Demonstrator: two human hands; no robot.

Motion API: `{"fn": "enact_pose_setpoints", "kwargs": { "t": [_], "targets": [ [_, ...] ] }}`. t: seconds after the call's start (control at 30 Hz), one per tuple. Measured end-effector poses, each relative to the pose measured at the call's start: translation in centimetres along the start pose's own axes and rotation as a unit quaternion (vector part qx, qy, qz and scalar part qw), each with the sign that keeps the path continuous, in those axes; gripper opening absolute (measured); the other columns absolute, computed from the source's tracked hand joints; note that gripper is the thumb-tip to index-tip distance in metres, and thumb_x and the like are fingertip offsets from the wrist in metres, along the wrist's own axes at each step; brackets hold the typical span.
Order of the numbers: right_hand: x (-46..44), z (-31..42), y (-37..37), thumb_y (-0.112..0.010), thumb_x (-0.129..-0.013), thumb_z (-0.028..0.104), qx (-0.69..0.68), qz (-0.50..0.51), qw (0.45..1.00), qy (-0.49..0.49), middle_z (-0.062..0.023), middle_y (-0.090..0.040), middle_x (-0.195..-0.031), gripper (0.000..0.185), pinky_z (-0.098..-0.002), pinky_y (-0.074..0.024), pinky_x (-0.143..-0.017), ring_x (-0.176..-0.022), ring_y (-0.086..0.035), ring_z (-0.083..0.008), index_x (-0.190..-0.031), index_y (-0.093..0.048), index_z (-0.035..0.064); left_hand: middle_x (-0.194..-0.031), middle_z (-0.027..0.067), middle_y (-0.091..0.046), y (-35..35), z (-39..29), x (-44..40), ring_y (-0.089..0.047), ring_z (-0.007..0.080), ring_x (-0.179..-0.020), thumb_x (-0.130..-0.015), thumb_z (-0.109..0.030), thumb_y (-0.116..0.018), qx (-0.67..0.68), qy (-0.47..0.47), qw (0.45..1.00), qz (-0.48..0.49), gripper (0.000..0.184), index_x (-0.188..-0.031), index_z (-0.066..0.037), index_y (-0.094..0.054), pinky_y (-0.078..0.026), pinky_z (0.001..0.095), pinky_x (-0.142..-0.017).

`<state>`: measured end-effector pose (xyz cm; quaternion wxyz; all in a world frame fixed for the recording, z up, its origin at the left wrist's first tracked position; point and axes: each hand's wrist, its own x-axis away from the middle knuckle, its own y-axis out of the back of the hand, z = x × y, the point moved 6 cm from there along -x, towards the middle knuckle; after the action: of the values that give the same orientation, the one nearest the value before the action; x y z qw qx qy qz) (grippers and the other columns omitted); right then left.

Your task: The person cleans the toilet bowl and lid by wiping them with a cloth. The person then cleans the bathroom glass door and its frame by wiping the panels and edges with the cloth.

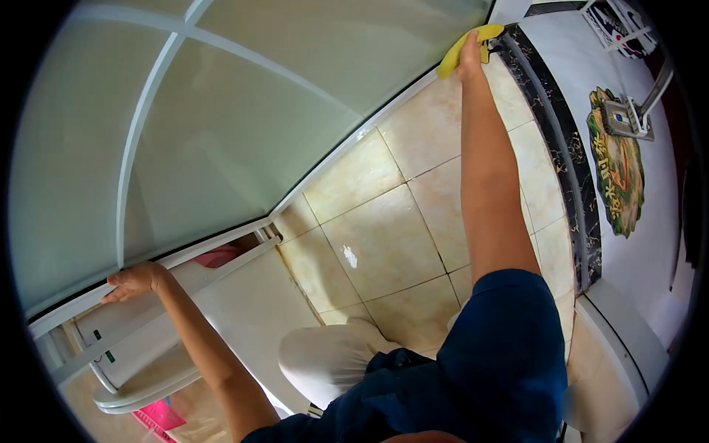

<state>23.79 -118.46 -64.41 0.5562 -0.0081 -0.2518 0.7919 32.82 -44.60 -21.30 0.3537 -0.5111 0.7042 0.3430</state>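
Observation:
A frosted glass door [244,133] with a white metal frame slants across the upper left. My left hand [134,282] is closed around the frame's lower edge at the left, with some fingers hidden. At the top right my right hand [470,57] is wrapped on a yellow cloth [452,60]. The cloth lies against the far end of the door's edge, near the doorway corner. My right arm is stretched out full length over the tiled floor [377,251].
A black marble threshold [565,148] curves along the right. Beyond it lie a patterned mat [620,184], a flat mop head [626,118] and a white rack [620,29]. A white panel [251,303] and a pink bag [159,417] are at lower left. A white smear [349,256] marks one tile.

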Motion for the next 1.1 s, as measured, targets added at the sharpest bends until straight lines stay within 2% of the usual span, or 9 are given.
{"fn": "enact_pose_setpoints", "kwargs": {
  "t": [0.33, 0.47, 0.53, 0.6, 0.67, 0.77, 0.9, 1.0, 1.1],
  "targets": [
    [10.0, -8.8, -2.5, -0.04, -0.101, 0.047, 0.021, -0.085, 0.996, -0.012, -0.0191, -0.023, -0.155, 0.076, -0.0379, -0.0256, -0.114, -0.139, -0.031, -0.031, -0.152, -0.01, 0.0006, -0.145, 0.0389, -0.015, 0.0, -0.1, 0.4, -0.027, 0.0505, -0.135, -0.083, -0.083, -0.028, 0.008, -0.002, 1.0, 0.01, 0.112, -0.151, 0.003, -0.006, -0.033, 0.0537, -0.108],
    [16.6, -15.1, -4.6, -0.038, -0.095, 0.065, 0.004, -0.056, 0.995, -0.084, -0.0154, -0.014, -0.159, 0.093, -0.039, -0.023, -0.116, -0.142, -0.026, -0.0288, -0.153, 0.0, 0.0034, -0.144, 0.0408, -0.014, -0.3, 1.3, -0.1, -0.029, 0.0553, -0.133, -0.081, -0.085, -0.027, 0.001, 0.015, 1.0, 0.008, 0.111, -0.152, -0.002, -0.008, -0.037, 0.0561, -0.104],
    [23.4, -15.2, -6.7, -0.039, -0.098, 0.057, 0.013, -0.073, 0.98, -0.187, -0.0207, -0.014, -0.158, 0.086, -0.0385, -0.0204, -0.117, -0.143, -0.023, -0.0308, -0.152, -0.004, -0.0019, -0.146, 0.0428, -0.008, -0.1, 0.3, 0.3, -0.023, 0.0567, -0.136, -0.08, -0.086, -0.026, 0.015, 0.024, 0.999, 0.022, 0.111, -0.153, -0.005, -0.006, -0.037, 0.0573, -0.104],
    [27.8, -18.5, -8.6, -0.04, -0.098, 0.057, 0.042, -0.035, 0.98, -0.194, -0.021, -0.013, -0.158, 0.088, -0.0389, -0.0194, -0.117, -0.144, -0.022, -0.0305, -0.152, -0.004, -0.0025, -0.146, 0.0437, -0.005, 0.0, 0.2, 0.4, -0.022, 0.0575, -0.136, -0.079, -0.087, -0.026, 0.014, 0.015, 0.999, 0.028, 0.111, -0.153, -0.006, -0.006, -0.038, 0.0576, -0.104],
    [32.9, -22.5, -10.6, -0.041, -0.095, 0.063, 0.024, -0.042, 0.957, -0.287, -0.01, -0.022, -0.158, 0.085, -0.0404, -0.0251, -0.115, -0.142, -0.029, -0.0259, -0.154, -0.012, 0.0086, -0.144, 0.0444, -0.011, -0.4, 1.8, 0.0, -0.028, 0.0589, -0.132, -0.078, -0.088, -0.026, -0.012, 0.028, 0.999, 0.018, 0.114, -0.153, -0.005, -0.005, -0.039, 0.0593, -0.102],
    [41.7, -21.1, -14.9, -0.036, -0.099, 0.057, -0.099, 0.034, 0.896, -0.431, -0.0062, -0.03, -0.154, 0.069, -0.0464, -0.0283, -0.113, -0.14, -0.032, -0.0258, -0.151, -0.02, 0.0132, -0.144, 0.0431, -0.016, 0.1, 1.1, 0.1, -0.032, 0.0576, -0.129, -0.078, -0.087, -0.028, -0.033, 0.003, 0.999, 0.022, 0.117, -0.152, 0.001, -0.005, -0.038, 0.0592, -0.102],
    [50.4, -20.7, -18.3, -0.028, -0.103, 0.049, -0.186, 0.165, 0.773, -0.583, -0.0054, -0.034, -0.151, 0.055, -0.0502, -0.0301, -0.112, -0.137, -0.037, -0.0266, -0.148, -0.027, 0.0163, -0.146, 0.0382, -0.022, -0.1, 1.0, 0.4, -0.028, 0.0518, -0.132, -0.093, -0.071, -0.029, -0.012, -0.046, 0.999, -0.001, 0.098, -0.149, 0.008, -0.012, -0.026, 0.0548, -0.11],
    [53.7, -17.7, -18.9, -0.031, -0.101, 0.051, -0.171, 0.31, 0.737, -0.576, -0.0068, -0.033, -0.152, 0.057, -0.0531, -0.0293, -0.112, -0.136, -0.039, -0.027, -0.147, -0.027, 0.0177, -0.144, 0.0397, -0.023, -0.1, 1.1, 0.6, -0.033, 0.0519, -0.128, -0.093, -0.07, -0.029, -0.043, -0.057, 0.997, 0.01, 0.098, -0.149, 0.009, -0.011, -0.028, 0.0552, -0.107],
    [54.5, -12.3, -18.8, -0.031, -0.098, 0.045, -0.165, 0.376, 0.711, -0.571, -0.0087, -0.044, -0.144, 0.055, -0.0514, -0.0333, -0.11, -0.13, -0.046, -0.0281, -0.141, -0.039, 0.0127, -0.125, 0.037, -0.037, 0.2, 0.8, 0.9, -0.041, 0.0502, -0.114, -0.092, -0.071, -0.03, -0.013, -0.049, 0.998, 0.029, 0.099, -0.15, 0.007, -0.009, -0.035, 0.054, -0.1]
  ]
}}
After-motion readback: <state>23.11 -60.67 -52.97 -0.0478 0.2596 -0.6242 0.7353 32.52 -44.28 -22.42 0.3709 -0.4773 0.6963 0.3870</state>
